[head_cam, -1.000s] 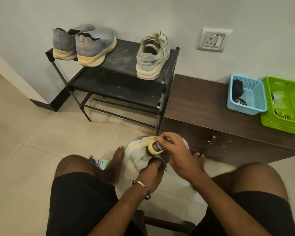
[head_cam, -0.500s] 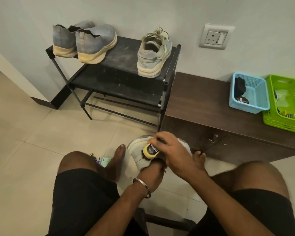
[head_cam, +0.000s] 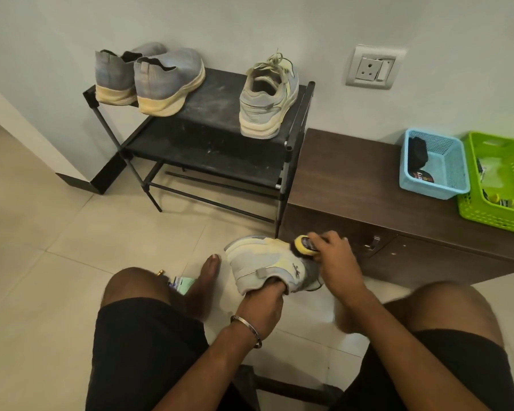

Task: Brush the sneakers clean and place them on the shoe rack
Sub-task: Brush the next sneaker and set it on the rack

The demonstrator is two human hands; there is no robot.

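Observation:
A pale grey and yellow sneaker [head_cam: 264,262] is held between my knees, above the tiled floor. My left hand [head_cam: 263,304] reaches into its opening from below, fingers hidden inside. My right hand [head_cam: 334,256] grips a yellow-backed brush [head_cam: 304,246] against the shoe's far right end. Its matching sneaker [head_cam: 267,99] stands on the right of the black shoe rack [head_cam: 208,114] top shelf. Two blue-grey sneakers [head_cam: 158,78] stand at the rack's left.
A dark wooden cabinet [head_cam: 353,179] sits right of the rack, bearing a blue basket [head_cam: 445,185] and a green basket [head_cam: 505,209]. My bare left foot [head_cam: 205,274] rests on the floor beside a small green item [head_cam: 181,284]. A wall socket [head_cam: 371,68] is above the cabinet.
My right hand has swept the brush from the sneaker's middle to its right end, uncovering the shoe's side. The left hand keeps the shoe in place.

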